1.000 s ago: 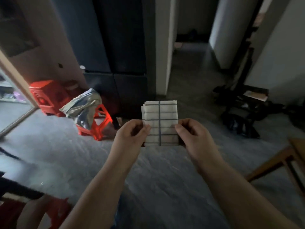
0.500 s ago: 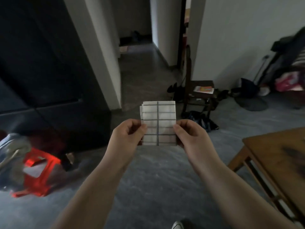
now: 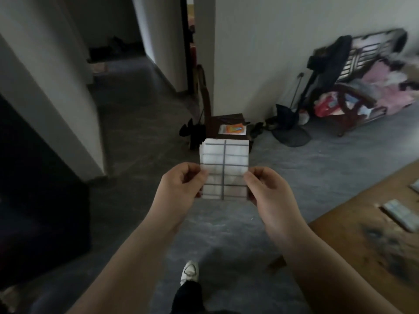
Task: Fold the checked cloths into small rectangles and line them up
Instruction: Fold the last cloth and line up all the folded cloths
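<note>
I hold a folded white cloth with dark checked lines (image 3: 224, 164) upright in front of me, above the grey floor. My left hand (image 3: 181, 184) pinches its left edge and my right hand (image 3: 267, 189) pinches its right edge. The cloth is a small rectangle of several layers. On the wooden table (image 3: 353, 245) at the right lies another folded checked cloth (image 3: 400, 214), and the corner of a further one (image 3: 415, 185) shows at the frame's edge.
A dark chair (image 3: 223, 123) with an orange packet on its seat stands straight ahead by the white wall. A rack heaped with clothes (image 3: 367, 87) stands at the far right. A dark cabinet (image 3: 34, 200) fills the left. My white shoe (image 3: 190, 269) is below.
The view has swung to the right: the red stools have left the frame and the wooden table with folded cloths has come in. Both hands keep the same hold on the cloth.
</note>
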